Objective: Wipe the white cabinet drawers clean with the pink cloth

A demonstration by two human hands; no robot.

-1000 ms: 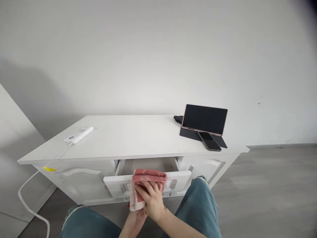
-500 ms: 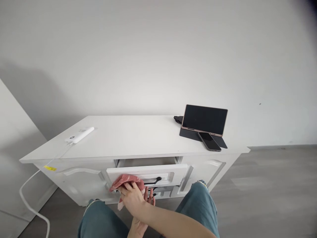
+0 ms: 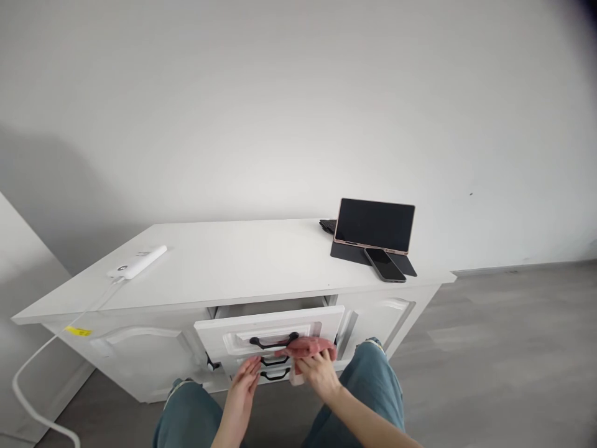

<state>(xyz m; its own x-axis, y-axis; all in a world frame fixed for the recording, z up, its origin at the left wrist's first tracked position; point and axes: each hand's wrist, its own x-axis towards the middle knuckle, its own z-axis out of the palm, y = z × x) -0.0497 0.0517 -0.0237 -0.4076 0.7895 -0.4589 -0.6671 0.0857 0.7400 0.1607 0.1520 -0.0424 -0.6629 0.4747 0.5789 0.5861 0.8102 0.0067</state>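
Note:
My right hand (image 3: 321, 375) presses a pinkish-red cloth (image 3: 313, 347) against the front of the top drawer (image 3: 275, 325), at the right end of its black handle (image 3: 273, 342). The fingers are bunched into the cloth, and a pale corner of it hangs below. That drawer is pulled partly out of the white cabinet. Close to the lower drawers' black handles, my left hand (image 3: 242, 387) is open with its fingers stretched out, holding nothing. Whether its fingertips touch the drawer front I cannot tell.
On the white cabinet top (image 3: 233, 255) stands a tablet (image 3: 374, 224) on a dark folding cover, with a phone (image 3: 385, 265) in front and a black item (image 3: 327, 226) behind. A white power bank (image 3: 138, 262) lies left, its white cable (image 3: 21, 398) hanging over the edge.
My right hand has carried the cloth rightward along the drawer front, from the left side to the handle's right end. My hands, crossed before, are now apart, the left one on the left.

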